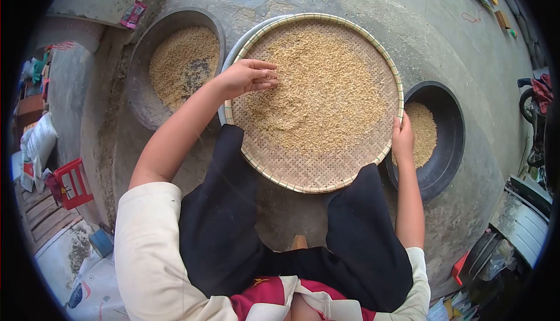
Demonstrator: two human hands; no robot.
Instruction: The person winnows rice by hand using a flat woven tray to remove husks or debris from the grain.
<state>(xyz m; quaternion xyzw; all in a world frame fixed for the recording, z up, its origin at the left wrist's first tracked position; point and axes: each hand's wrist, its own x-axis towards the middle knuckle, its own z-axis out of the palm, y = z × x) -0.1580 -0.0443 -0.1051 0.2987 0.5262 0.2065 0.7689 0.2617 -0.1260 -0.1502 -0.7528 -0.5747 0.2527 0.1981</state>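
Note:
A round woven bamboo winnowing tray [315, 172] rests across my knees, its rim bound with pale strips. Unhusked rice grains [326, 87] lie spread over most of its weave. My left hand [252, 79] is over the tray's left part, close above the grains, with its fingers slightly bent and apart; no held thing shows between them. At the tray's right edge, my right hand [402, 140] is closed on the rim, the thumb on top and the other fingers mostly hidden. Beneath the tray, a grey basin [233, 52] shows only along its upper left side.
A dark tub [137, 87] with grain stands on the floor at left, and a black tub [446, 157] with grain at right. A red plastic stool [74, 184] and white sacks [41, 140] are far left. A motorbike [531, 111] stands far right. Scattered grains dot the concrete floor.

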